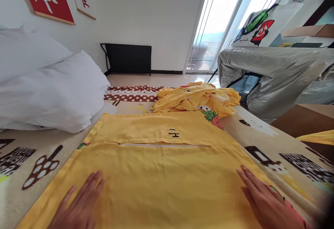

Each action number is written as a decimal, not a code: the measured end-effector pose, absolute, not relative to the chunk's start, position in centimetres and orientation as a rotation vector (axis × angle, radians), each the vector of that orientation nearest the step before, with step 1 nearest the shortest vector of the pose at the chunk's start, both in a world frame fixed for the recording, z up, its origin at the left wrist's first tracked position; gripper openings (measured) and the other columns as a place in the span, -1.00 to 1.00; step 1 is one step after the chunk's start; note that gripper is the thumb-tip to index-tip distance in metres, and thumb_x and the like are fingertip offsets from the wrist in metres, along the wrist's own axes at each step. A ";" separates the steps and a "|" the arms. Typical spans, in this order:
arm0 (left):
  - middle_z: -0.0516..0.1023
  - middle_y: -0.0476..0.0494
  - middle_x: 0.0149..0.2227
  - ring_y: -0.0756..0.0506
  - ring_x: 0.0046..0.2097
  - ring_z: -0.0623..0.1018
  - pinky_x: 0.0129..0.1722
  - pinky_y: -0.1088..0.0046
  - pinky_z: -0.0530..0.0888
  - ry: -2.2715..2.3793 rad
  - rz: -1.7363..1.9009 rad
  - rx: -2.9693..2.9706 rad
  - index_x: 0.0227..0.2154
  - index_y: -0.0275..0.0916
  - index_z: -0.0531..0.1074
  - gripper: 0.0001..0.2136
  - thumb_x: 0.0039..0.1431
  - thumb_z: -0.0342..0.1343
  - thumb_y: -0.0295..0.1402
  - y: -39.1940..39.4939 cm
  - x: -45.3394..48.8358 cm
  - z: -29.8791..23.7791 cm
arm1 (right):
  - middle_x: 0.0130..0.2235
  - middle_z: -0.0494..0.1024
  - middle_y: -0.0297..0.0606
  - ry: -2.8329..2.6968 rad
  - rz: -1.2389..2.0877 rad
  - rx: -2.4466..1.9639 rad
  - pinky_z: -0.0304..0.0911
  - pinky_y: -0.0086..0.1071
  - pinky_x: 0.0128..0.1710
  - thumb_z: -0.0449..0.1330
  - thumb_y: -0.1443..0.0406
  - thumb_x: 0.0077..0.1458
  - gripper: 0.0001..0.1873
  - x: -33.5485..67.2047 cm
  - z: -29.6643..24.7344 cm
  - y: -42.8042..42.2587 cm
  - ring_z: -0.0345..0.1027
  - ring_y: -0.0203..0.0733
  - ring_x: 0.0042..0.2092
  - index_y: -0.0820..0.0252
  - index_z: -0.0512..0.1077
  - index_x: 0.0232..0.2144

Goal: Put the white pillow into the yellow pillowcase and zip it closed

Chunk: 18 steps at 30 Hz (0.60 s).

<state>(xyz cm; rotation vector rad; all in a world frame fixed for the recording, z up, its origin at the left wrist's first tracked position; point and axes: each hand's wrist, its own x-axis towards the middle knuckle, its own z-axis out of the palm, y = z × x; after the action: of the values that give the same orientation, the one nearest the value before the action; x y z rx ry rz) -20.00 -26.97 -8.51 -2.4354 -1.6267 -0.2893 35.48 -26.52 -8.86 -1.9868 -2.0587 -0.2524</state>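
Observation:
A yellow pillowcase (161, 173) lies spread flat on the bed, with a slit opening across it, a printed "Hi!" and a carrot near its far right corner. On its left part rests my left hand (78, 201), fingers stretched and apart, slightly blurred. My right hand (266, 197) lies along the right part, palm down with fingers extended. Neither hand grips anything. Just beyond the far edge sits a crumpled heap of yellow printed cloth (193, 98).
White pillows (52, 93) are piled on the left of the patterned bed cover (44, 145). At the right stand a cardboard box (292, 121) and something under silvery plastic sheeting (273, 72), with a printed white bag (263, 27) on top. A black panel (127, 58) leans by the far wall.

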 end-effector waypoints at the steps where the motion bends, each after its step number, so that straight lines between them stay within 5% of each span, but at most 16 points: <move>1: -0.02 0.00 0.31 -0.17 0.30 0.10 0.24 0.15 0.14 -1.553 -0.183 -2.569 0.30 -0.03 -0.14 -0.30 0.05 -0.13 -0.40 -25.6 -16.9 -6.6 | 0.28 0.08 -0.14 -2.181 -0.127 -1.910 0.03 -0.01 0.21 -0.24 0.06 0.24 -0.36 32.2 -7.7 -24.9 0.00 0.01 0.27 0.23 0.10 0.26; 6: -0.14 -0.16 0.33 -0.13 0.34 -0.07 0.29 0.17 0.00 -1.568 0.125 -2.964 0.29 -0.39 -0.08 -0.37 0.11 -0.24 -0.45 -20.3 -2.8 -0.7 | 0.32 -0.07 -0.15 -2.573 0.318 -1.490 -0.09 -0.17 0.28 -0.22 0.19 0.27 -0.41 16.9 -3.7 -19.1 -0.19 -0.15 0.33 0.32 0.00 0.29; 9: -0.14 -0.15 0.33 -0.14 0.34 -0.07 0.29 0.13 -0.03 -1.573 0.082 -2.987 0.30 -0.34 -0.09 -0.36 0.09 -0.22 -0.45 -19.0 -1.4 -1.5 | 0.31 -0.02 -0.14 -2.623 0.374 -1.392 -0.12 -0.14 0.28 -0.26 0.25 0.28 -0.43 14.6 -3.9 -17.8 -0.19 -0.14 0.33 0.29 0.04 0.27; 12: -0.09 0.01 0.33 -0.11 0.33 0.00 0.28 0.11 0.03 -1.633 0.040 -2.898 0.28 -0.08 0.00 -0.38 0.10 -0.21 -0.45 -19.0 -7.4 -3.8 | 0.31 -0.03 -0.29 -2.599 0.355 -1.455 -0.19 -0.15 0.30 -0.29 0.20 0.29 -0.45 18.8 -5.2 -17.8 -0.21 -0.21 0.33 0.13 0.03 0.28; 18: 0.07 -0.03 0.29 -0.20 0.28 0.16 0.23 0.06 0.13 -2.004 -0.168 -2.280 0.27 -0.09 0.04 -0.43 0.15 -0.20 -0.30 -22.9 -28.8 -10.0 | 0.32 -0.04 -0.32 -2.283 -0.044 -1.962 -0.08 -0.08 0.26 -0.29 0.09 0.24 -0.38 37.9 -10.3 -20.0 -0.16 -0.13 0.32 0.06 -0.01 0.29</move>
<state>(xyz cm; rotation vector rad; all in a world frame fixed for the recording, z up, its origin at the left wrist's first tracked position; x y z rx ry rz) -28.76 -22.89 -9.97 -2.2797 -2.0039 -0.1681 37.93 -20.02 -10.27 -1.9619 -2.2826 -0.0441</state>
